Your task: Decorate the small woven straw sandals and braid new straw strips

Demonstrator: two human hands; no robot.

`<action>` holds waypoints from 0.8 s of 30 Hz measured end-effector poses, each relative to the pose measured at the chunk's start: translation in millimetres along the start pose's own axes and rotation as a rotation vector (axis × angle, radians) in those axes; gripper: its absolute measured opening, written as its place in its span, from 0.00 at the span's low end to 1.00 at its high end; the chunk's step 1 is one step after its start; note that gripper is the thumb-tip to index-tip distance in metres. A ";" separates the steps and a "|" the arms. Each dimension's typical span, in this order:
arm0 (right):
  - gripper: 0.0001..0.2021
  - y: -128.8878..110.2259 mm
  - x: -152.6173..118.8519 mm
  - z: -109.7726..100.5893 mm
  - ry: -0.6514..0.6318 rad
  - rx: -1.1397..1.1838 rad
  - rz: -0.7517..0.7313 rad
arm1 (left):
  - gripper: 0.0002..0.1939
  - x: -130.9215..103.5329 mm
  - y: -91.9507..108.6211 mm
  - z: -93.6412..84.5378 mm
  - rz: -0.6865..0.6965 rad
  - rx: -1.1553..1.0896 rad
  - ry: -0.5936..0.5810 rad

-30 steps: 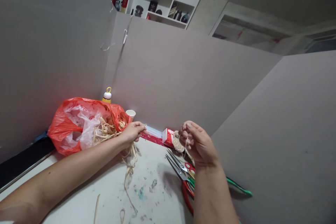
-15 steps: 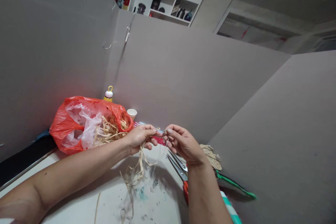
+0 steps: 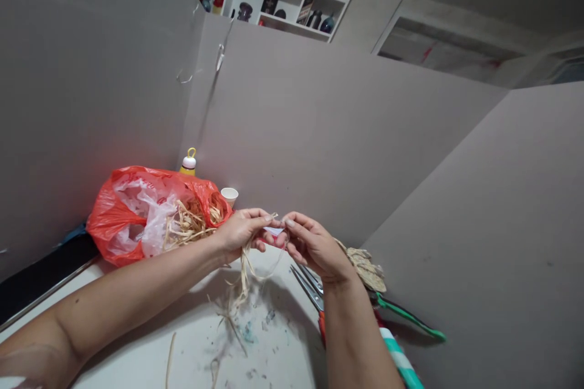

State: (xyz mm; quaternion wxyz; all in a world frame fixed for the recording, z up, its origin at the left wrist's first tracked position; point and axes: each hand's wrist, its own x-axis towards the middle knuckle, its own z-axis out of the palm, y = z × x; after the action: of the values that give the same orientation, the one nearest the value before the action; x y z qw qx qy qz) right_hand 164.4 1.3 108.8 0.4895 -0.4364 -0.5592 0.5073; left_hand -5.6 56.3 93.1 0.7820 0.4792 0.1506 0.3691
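Observation:
Pale raffia strands (image 3: 245,279) hang from my left hand (image 3: 241,232), whose thumb and fingers pinch them near the top. Close beside it, my right hand (image 3: 312,245) is closed with thumb and forefinger on a thin end of the same raffia. The fingertips of both hands almost meet, and a fine loop of strand droops between them. Below, the loose ends dangle over the white table (image 3: 274,346). Partly behind my right wrist lie scissors (image 3: 310,289) with red handles, blades pointing up and left.
A red plastic bag (image 3: 114,219) full of raffia (image 3: 187,225) stands at the left. Behind it are a yellow bottle (image 3: 188,164) and a paper cup (image 3: 230,196). Woven straw pieces (image 3: 367,267) and a green-edged item (image 3: 410,318) lie at the right, before grey partition walls (image 3: 292,121).
My hands have come closer together, the right one shifting slightly left. The hanging raffia has swung a little, and both hands keep their pinch.

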 end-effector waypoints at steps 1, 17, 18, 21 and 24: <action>0.14 0.3 0.7 0.8 0.010 -0.015 -0.006 | 0.10 -0.4 -1.8 0.2 -0.002 0.023 -0.013; 0.14 0.8 4.3 10.2 0.085 -0.069 -0.020 | 0.08 2.1 -5.3 -0.7 0.017 0.025 0.089; 0.14 0.9 4.4 9.6 0.092 -0.069 -0.017 | 0.08 2.1 -4.7 -0.8 0.030 0.030 0.098; 0.16 1.3 4.2 7.9 0.099 -0.083 -0.001 | 0.09 2.4 -3.9 -0.8 0.045 0.039 0.118; 0.16 2.5 3.7 6.1 0.104 -0.118 -0.001 | 0.09 2.9 -4.2 -0.5 0.046 0.023 0.127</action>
State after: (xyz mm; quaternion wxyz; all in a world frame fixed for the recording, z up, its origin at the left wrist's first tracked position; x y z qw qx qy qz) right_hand 157.8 4.4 106.7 0.4917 -0.4899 -0.5620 0.4499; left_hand -2.0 57.6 89.6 0.7566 0.4670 0.1929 0.4151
